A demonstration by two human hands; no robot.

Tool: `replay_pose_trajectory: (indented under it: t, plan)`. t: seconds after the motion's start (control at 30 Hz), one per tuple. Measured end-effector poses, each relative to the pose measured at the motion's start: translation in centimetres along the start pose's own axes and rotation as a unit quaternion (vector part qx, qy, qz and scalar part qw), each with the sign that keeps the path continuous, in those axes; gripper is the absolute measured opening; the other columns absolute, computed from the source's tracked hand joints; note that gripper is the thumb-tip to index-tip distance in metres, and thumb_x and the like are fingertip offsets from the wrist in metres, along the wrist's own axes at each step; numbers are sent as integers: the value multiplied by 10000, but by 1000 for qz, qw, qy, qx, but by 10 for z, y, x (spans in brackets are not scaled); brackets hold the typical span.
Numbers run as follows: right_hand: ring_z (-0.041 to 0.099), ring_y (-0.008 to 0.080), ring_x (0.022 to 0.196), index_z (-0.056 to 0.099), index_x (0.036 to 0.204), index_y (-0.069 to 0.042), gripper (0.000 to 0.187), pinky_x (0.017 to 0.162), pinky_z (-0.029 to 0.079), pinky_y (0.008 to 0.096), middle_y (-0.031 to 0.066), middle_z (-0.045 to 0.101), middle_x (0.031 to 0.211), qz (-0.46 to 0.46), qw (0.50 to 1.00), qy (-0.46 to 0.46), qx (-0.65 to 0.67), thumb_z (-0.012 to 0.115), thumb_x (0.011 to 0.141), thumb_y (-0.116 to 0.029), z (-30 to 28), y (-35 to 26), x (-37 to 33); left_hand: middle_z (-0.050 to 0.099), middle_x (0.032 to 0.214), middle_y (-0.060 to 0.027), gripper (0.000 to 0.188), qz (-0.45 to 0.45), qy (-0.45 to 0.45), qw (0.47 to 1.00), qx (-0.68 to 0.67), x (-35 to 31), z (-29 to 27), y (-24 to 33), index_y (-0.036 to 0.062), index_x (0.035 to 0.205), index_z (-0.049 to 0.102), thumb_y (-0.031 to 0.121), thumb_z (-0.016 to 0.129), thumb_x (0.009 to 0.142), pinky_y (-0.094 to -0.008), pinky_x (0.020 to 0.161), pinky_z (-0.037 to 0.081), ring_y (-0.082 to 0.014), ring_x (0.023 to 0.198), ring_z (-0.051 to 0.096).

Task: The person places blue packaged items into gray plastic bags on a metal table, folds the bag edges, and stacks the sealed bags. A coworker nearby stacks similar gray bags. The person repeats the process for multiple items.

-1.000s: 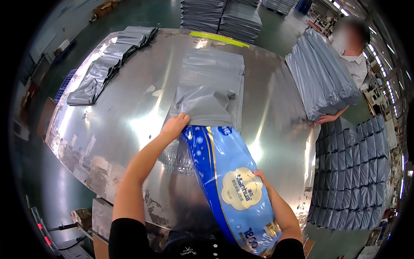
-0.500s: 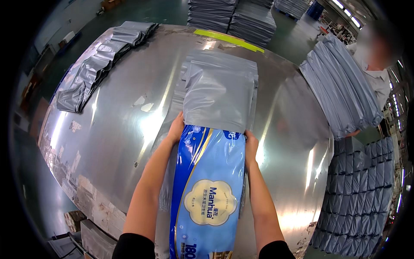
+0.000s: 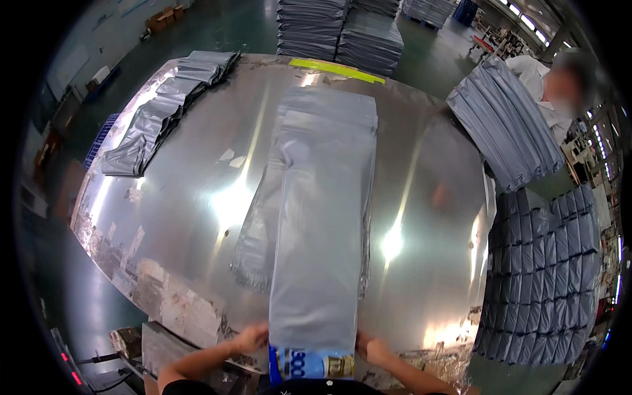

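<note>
From the middle of a shiny metal table [image 3: 178, 210], a pale grey box-like thing [image 3: 166, 345] sat off the near edge at eight o'clock. At ten o'clock, an overlapping row of grey folded bags [image 3: 164, 112] ran along the table's border, well apart from the hands. Loose flat grey bags [image 3: 253, 253] lay just left of centre, partly covered by a long grey bag [image 3: 319, 263]. That bag stretched from near the centre to six o'clock, where its mouth surrounded a blue plastic-wrapped package [image 3: 313, 362]; only the package's near end showed, partly hidden by the person's dark clothing [image 3: 329, 388]. At twelve o'clock, a yellow strip [image 3: 337, 70] marked the far edge, with tall grey stacks [image 3: 309, 29] on the floor beyond. At two o'clock, a co-worker [image 3: 530, 72] stood behind a bulky grey bundle [image 3: 505, 125] at the table's corner. A wall of dark grey packed bundles [image 3: 543, 283] flanked the table from three to four o'clock.

The left hand [image 3: 252, 338], its forearm low and slanting inward, met the bag's edge at seven o'clock, fingers curled narrowly. The right hand [image 3: 373, 349] mirrored it at five o'clock, fingers bent against the opposite edge. Both were slightly blurred; whether either pinched the bag could not be told.
</note>
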State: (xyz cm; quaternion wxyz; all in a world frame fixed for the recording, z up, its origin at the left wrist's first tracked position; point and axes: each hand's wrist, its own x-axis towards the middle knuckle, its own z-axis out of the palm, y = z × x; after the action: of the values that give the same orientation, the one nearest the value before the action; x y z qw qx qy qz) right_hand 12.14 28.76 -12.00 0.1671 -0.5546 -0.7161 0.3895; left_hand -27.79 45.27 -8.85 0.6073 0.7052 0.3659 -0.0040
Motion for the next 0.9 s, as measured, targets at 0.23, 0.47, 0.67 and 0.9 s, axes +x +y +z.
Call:
replay_pose_trajectory:
  t: [0.23, 0.47, 0.67, 0.9]
  plan:
    - [647, 218, 770, 687, 1008, -28, 265, 695, 512, 370, 170, 699, 855, 158, 968, 30, 191, 633, 764, -117, 23, -88, -48, 696, 784, -149, 229, -56, 142, 986, -73, -79, 89, 2, 2, 984, 679, 114, 606, 798, -341, 656, 519, -138, 700, 630]
    - [591, 222, 677, 662, 810, 8, 148, 633, 473, 346, 131, 589, 723, 257, 931, 234, 111, 625, 854, -128, -24, -88, -62, 513, 631, 5, 173, -5, 283, 930, -236, -34, 84, -7, 6, 806, 546, 136, 650, 851, -272, 529, 360, -77, 612, 434]
    - [602, 341, 773, 671, 918, -20, 145, 684, 494, 409, 164, 618, 841, 50, 927, 365, -74, 629, 858, -144, 34, -139, -37, 551, 618, -8, 196, -53, 286, 934, -208, -52, 126, -65, 28, 761, 559, 162, 682, 836, -282, 501, 379, -84, 562, 490]
    - [593, 407, 985, 643, 1044, -34, 255, 842, 471, 479, 206, 642, 1032, -62, 934, 311, -165, 547, 878, -203, 84, -77, 93, 637, 676, -8, 162, -18, 267, 931, -248, -73, 128, 4, 12, 752, 611, 115, 663, 865, -231, 552, 423, -61, 598, 536]
